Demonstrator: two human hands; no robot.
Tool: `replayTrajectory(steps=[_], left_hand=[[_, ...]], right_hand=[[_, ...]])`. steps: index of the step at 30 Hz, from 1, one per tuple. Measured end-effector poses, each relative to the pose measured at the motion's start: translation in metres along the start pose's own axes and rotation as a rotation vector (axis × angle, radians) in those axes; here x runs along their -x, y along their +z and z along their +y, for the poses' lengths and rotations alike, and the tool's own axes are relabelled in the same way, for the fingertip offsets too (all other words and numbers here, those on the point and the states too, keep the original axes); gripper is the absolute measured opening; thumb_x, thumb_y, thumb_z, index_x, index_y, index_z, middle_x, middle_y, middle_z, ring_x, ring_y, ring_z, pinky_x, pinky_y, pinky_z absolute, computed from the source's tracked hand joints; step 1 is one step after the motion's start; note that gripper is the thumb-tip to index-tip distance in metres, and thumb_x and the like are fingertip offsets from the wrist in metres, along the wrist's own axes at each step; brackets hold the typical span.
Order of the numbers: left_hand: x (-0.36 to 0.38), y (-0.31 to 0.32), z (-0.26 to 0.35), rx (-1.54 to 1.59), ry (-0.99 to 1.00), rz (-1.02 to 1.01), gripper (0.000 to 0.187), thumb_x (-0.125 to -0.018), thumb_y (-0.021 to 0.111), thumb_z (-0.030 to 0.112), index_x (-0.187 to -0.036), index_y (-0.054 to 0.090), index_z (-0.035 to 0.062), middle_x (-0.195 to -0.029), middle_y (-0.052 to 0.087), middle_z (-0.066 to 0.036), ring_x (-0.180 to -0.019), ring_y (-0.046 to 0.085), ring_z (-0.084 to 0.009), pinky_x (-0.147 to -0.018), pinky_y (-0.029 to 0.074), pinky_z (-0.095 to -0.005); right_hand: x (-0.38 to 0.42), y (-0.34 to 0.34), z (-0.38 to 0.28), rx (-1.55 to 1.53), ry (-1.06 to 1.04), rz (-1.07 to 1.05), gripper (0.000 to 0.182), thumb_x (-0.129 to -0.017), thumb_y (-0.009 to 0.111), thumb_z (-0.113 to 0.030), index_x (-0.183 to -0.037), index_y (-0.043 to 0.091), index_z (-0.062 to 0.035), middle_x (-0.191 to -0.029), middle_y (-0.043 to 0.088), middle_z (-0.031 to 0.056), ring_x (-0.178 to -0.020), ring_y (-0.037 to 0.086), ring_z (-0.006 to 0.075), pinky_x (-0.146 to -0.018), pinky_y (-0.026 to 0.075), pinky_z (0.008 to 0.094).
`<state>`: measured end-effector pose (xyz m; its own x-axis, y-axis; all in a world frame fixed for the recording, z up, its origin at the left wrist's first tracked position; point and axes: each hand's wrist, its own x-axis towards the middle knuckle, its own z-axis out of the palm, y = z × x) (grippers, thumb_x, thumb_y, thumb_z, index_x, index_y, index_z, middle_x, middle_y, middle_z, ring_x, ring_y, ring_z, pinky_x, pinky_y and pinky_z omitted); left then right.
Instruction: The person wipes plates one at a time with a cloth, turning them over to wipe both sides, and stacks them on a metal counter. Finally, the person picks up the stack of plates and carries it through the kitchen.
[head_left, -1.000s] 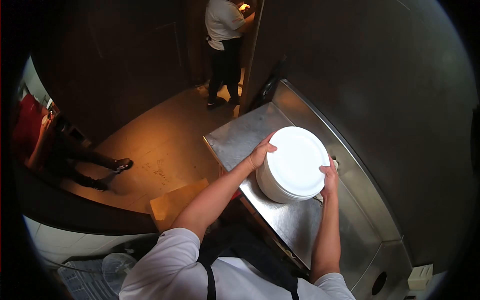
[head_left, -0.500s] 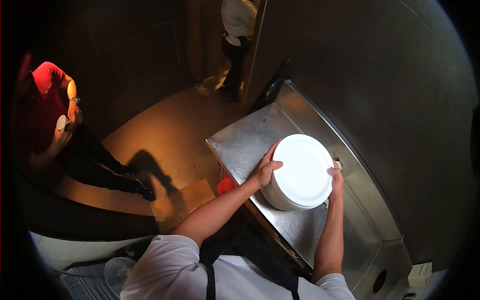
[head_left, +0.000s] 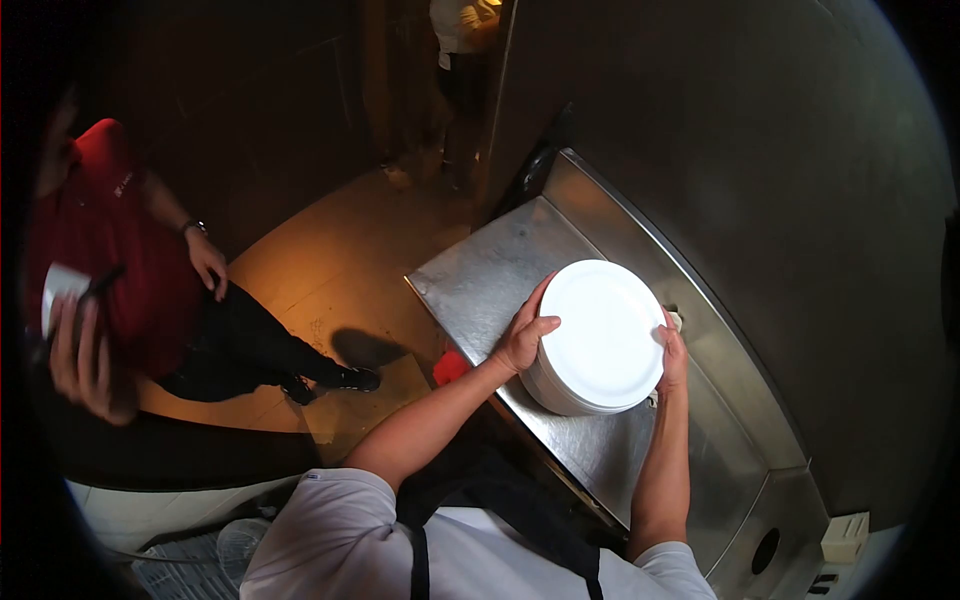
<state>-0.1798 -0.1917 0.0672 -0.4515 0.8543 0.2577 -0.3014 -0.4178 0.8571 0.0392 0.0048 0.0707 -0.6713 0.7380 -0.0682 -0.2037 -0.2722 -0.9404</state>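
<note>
A stack of round white plates [head_left: 601,334] is held between my two hands above a stainless steel counter [head_left: 505,247]. My left hand [head_left: 526,333] grips the stack's left side, thumb on the top rim and fingers around the edge. On the right side, my right hand [head_left: 672,352] is closed on the rim, its thumb on top. The stack hides whatever lies directly under it. Something small and pale [head_left: 674,319] shows just beyond the right edge of the plates, too small to make out.
A person in a red shirt [head_left: 150,270] stands at the left, holding a white cup [head_left: 62,290]. Another person [head_left: 465,50] is at the back. A red object [head_left: 451,368] sits by the counter's left edge. The counter has a round dark hole [head_left: 765,550] at lower right.
The person in red has come closer, one hand lowered and the cup moved left. The person at the back has shifted. My hands still grip the stack, nearly in the same place.
</note>
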Motion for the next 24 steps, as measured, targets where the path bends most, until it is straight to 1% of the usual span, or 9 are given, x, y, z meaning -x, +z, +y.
replayTrajectory(steps=[2, 5, 8, 10, 13, 16, 19, 22, 24], left_hand=[[-0.001, -0.005, -0.008, -0.018, 0.010, -0.008, 0.089, -0.086, 0.057, 0.040, -0.157, 0.023, -0.0003, -0.153, 0.039, -0.021, -0.143, 0.035, -0.0302, -0.120, 0.024, -0.0384], [-0.006, -0.015, -0.009, -0.097, -0.052, -0.022, 0.077, -0.097, 0.051, 0.043, -0.157, 0.027, 0.0010, -0.152, 0.042, -0.019, -0.141, 0.038, -0.0282, -0.119, 0.026, -0.0369], [-0.020, -0.019, 0.001, -0.069, -0.061, -0.115, 0.071, -0.103, 0.045, 0.048, -0.155, 0.031, 0.0014, -0.148, 0.047, -0.018, -0.138, 0.042, -0.0267, -0.117, 0.029, -0.0359], [-0.027, -0.017, 0.005, -0.070, -0.066, -0.113, 0.071, -0.103, 0.044, 0.050, -0.154, 0.033, 0.0016, -0.146, 0.049, -0.017, -0.137, 0.044, -0.0262, -0.116, 0.031, -0.0361], [-0.031, -0.010, 0.007, -0.079, -0.062, -0.111, 0.072, -0.103, 0.044, 0.052, -0.153, 0.035, 0.0016, -0.145, 0.051, -0.017, -0.135, 0.046, -0.0258, -0.115, 0.033, -0.0360], [-0.028, -0.005, 0.012, -0.139, -0.051, -0.110, 0.073, -0.102, 0.047, 0.052, -0.153, 0.035, 0.0012, -0.144, 0.051, -0.017, -0.134, 0.047, -0.0259, -0.115, 0.033, -0.0357], [-0.033, -0.003, 0.021, -0.144, -0.051, -0.102, 0.074, -0.101, 0.049, 0.051, -0.153, 0.033, 0.0004, -0.144, 0.051, -0.017, -0.135, 0.046, -0.0260, -0.115, 0.032, -0.0356], [-0.026, 0.004, 0.021, -0.133, -0.018, -0.090, 0.075, -0.100, 0.051, 0.048, -0.154, 0.031, -0.0002, -0.146, 0.049, -0.018, -0.136, 0.045, -0.0261, -0.116, 0.032, -0.0360], [-0.022, 0.005, 0.018, -0.121, -0.016, -0.090, 0.075, -0.100, 0.051, 0.047, -0.155, 0.030, -0.0004, -0.147, 0.048, -0.018, -0.137, 0.044, -0.0261, -0.116, 0.031, -0.0362]], right_hand=[[0.001, -0.004, 0.001, -0.038, -0.007, -0.005, 0.063, -0.092, 0.048, -0.028, -0.148, 0.044, -0.0005, -0.143, 0.054, 0.0139, -0.129, 0.054, 0.0274, -0.110, 0.042, 0.0378], [0.000, -0.005, 0.002, -0.069, -0.046, -0.024, 0.061, -0.096, 0.041, -0.031, -0.149, 0.044, -0.0005, -0.147, 0.052, 0.0144, -0.133, 0.051, 0.0277, -0.113, 0.039, 0.0388], [0.006, 0.001, 0.001, -0.041, -0.123, -0.059, 0.060, -0.101, 0.034, -0.035, -0.149, 0.045, 0.0003, -0.149, 0.050, 0.0150, -0.137, 0.047, 0.0276, -0.116, 0.035, 0.0393], [0.008, 0.007, 0.001, -0.002, -0.167, -0.068, 0.061, -0.104, 0.030, -0.038, -0.149, 0.045, 0.0011, -0.150, 0.050, 0.0152, -0.139, 0.045, 0.0273, -0.117, 0.034, 0.0393], [0.008, 0.010, -0.002, 0.103, -0.250, -0.070, 0.065, -0.105, 0.027, -0.043, -0.148, 0.044, 0.0033, -0.148, 0.051, 0.0161, -0.138, 0.046, 0.0274, -0.118, 0.031, 0.0392], [0.010, 0.018, -0.003, 0.000, -0.283, -0.029, 0.067, -0.106, 0.028, -0.044, -0.144, 0.047, 0.0078, -0.143, 0.056, 0.0185, -0.131, 0.053, 0.0294, -0.115, 0.036, 0.0403], [-0.001, 0.017, 0.011, -0.092, -0.293, -0.003, 0.066, -0.106, 0.028, -0.042, -0.144, 0.047, 0.0080, -0.141, 0.056, 0.0190, -0.131, 0.053, 0.0294, -0.114, 0.037, 0.0403], [0.000, 0.010, 0.012, -0.016, -0.316, -0.094, 0.064, -0.105, 0.029, -0.040, -0.144, 0.046, 0.0082, -0.142, 0.055, 0.0188, -0.132, 0.052, 0.0290, -0.115, 0.037, 0.0402], [-0.001, 0.004, 0.020, -0.061, -0.269, -0.098, 0.064, -0.103, 0.031, -0.040, -0.146, 0.044, 0.0061, -0.144, 0.053, 0.0182, -0.135, 0.049, 0.0283, -0.115, 0.035, 0.0404]])
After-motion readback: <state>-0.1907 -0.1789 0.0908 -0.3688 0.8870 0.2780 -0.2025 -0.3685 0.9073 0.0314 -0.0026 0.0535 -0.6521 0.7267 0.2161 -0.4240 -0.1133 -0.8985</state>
